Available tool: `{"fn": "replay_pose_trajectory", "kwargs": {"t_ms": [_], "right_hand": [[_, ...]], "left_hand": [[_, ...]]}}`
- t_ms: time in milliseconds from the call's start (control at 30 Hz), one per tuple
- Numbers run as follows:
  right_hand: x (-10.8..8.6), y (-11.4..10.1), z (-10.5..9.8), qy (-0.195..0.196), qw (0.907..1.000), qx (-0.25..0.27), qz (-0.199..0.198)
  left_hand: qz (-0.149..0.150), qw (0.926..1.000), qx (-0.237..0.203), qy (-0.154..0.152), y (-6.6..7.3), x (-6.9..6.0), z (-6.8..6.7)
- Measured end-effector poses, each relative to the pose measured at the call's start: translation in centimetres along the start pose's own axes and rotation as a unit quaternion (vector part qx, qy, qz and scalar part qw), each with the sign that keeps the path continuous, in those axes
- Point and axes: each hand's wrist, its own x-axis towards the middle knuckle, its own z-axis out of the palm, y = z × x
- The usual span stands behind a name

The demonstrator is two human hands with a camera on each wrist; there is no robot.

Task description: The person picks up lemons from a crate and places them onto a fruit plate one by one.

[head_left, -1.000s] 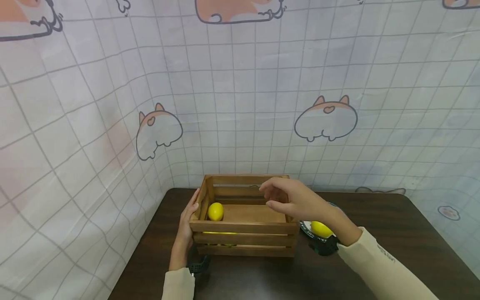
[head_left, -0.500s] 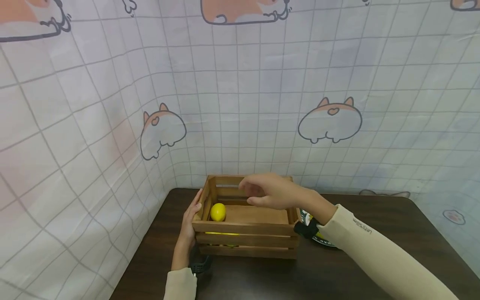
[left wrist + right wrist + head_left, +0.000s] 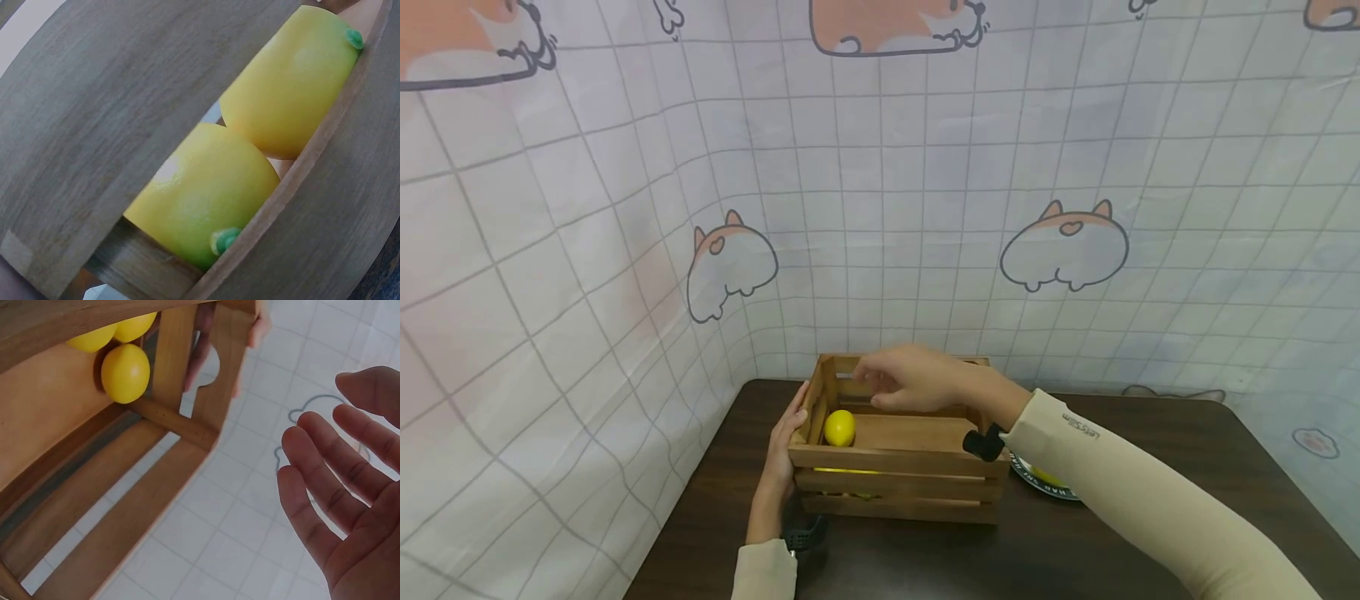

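head view evenly lit; left wrist dimmer, perhaps slightly blurred, glare on a yellow fruit [image 3: 201,194]

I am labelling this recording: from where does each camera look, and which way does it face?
Head: worn on the head, facing forward and down at the wooden crate and wall; left hand, right hand and sleeves show.
Left wrist: close to the crate's slats, facing two yellow fruits through a gap; no hand shows plainly.
Right wrist: faces into the crate; right hand and part of left hand show.
Head and right wrist share the crate and both hands.
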Motion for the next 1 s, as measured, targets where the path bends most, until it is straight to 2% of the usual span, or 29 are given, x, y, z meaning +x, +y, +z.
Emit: {"fn": "replay_pose_trajectory", "kwargs": {"t_ms": [333, 567, 1000], "right_hand": [[2.0, 0.9, 1.0, -0.023, 0.9997, -0.004, -0.004], [3.3, 2.3, 2.1, -0.041, 0.9989, -0.015, 0.018], [4.8, 4.8, 3.3, -0.068, 0.9953, -0.002, 0.069]], "left_hand": [[0.003, 1.0000, -0.004, -0.002, 0.1, 0.0, 0.0], [0.009, 1.0000, 0.001, -0.003, -0.1, 0.1, 0.0], [0.011, 0.9999, 0.000, 0.000, 0.0, 0.0, 0.0]]}}
